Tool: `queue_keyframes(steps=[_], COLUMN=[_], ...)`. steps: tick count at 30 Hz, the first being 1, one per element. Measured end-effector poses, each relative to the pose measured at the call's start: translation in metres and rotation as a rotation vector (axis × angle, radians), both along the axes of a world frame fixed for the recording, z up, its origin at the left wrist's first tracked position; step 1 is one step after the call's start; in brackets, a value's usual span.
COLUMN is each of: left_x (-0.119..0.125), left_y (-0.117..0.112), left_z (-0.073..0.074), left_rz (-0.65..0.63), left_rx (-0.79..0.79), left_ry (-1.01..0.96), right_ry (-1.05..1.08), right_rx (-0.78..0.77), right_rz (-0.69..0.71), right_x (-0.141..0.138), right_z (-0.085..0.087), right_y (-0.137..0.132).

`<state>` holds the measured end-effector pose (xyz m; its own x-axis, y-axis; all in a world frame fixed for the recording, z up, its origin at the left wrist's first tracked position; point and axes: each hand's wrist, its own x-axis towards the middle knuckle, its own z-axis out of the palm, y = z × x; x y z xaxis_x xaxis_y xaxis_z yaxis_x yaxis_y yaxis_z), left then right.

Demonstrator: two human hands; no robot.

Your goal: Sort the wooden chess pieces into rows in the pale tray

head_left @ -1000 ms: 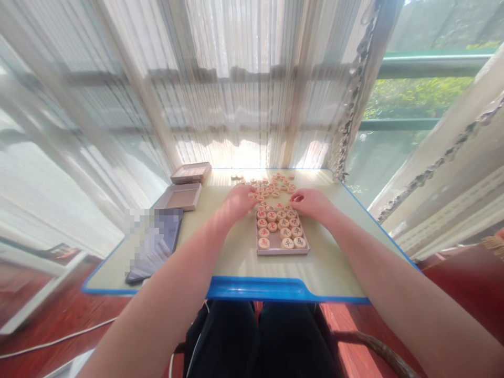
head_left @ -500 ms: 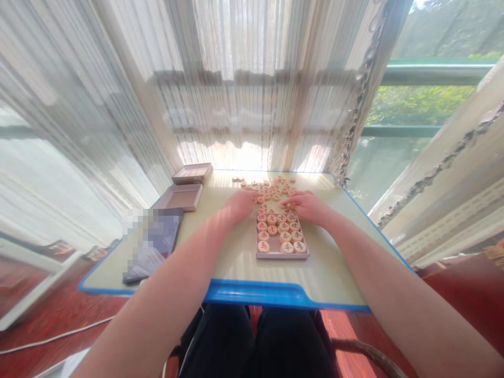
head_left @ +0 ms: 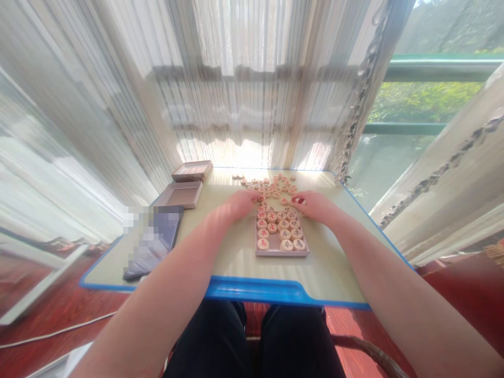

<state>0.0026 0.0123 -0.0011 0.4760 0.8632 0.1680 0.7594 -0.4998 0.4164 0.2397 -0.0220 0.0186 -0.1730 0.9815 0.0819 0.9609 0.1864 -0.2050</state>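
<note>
Just beyond the far left corner of a shallow open box (head_left: 282, 253), my left hand (head_left: 243, 203) is closed in a pinch. A round wooden xiangqi piece (head_left: 260, 198) shows at its fingertips. My right hand (head_left: 314, 205) is near the box's far right corner, fingers curled together; whatever is in them is too small to make out. Another xiangqi piece (head_left: 284, 201) lies on the table between the hands. Inside the box, pieces with red characters (head_left: 263, 244) stand on the left and ones with black characters (head_left: 287, 245) on the right, with bare floor between.
Many loose pieces (head_left: 275, 188) are scattered at the table's far side. To the left are an open box tray (head_left: 181, 195), another box part (head_left: 192, 169) behind it and a dark, partly blurred flat object (head_left: 167, 236). A blue rim (head_left: 255, 290) edges the table; curtains (head_left: 252, 105) hang behind.
My right hand has drawn back to the right, away from a piece that stays on the table. My left fingers have come together in a pinch at a piece.
</note>
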Motion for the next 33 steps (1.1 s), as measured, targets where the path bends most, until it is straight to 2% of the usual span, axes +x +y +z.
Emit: queue_keyframes(steps=[3, 8, 11, 14, 18, 23, 28, 31, 33], left_x=[0.000, 0.001, 0.000, 0.000, 0.000, 0.001, 0.002, 0.003, 0.004], left_y=[0.000, -0.001, 0.001, 0.002, 0.004, 0.005, 0.000, -0.005, -0.007], left_z=[0.000, 0.000, -0.002, -0.004, -0.006, -0.006, 0.002, 0.008, 0.011], left_rz=[-0.039, -0.008, 0.006, -0.006, -0.015, 0.003, 0.033, 0.075, 0.092], left_rx=[0.058, 0.108, 0.115, 0.114, 0.132, 0.112, 0.049, 0.018, 0.000], left_ry=[0.007, 0.070, 0.096, 0.121, 0.121, 0.080, 0.065, 0.102, 0.117], right_ry=[-0.025, -0.115, -0.091, -0.091, -0.132, -0.076, -0.106, -0.157, -0.138], right_rx=[-0.014, -0.088, -0.176, -0.195, -0.149, -0.078, 0.021, 0.003, -0.017], right_rz=[-0.024, -0.116, -0.095, -0.071, -0.113, -0.105, -0.149, -0.214, -0.197], right_x=[0.001, 0.013, 0.025, 0.030, 0.025, 0.020, 0.027, 0.031, 0.031], right_z=[0.001, 0.011, 0.021, 0.027, 0.021, 0.007, -0.002, -0.006, -0.007], right_y=[0.000, -0.006, -0.012, -0.015, -0.011, -0.002, 0.007, 0.012, 0.013])
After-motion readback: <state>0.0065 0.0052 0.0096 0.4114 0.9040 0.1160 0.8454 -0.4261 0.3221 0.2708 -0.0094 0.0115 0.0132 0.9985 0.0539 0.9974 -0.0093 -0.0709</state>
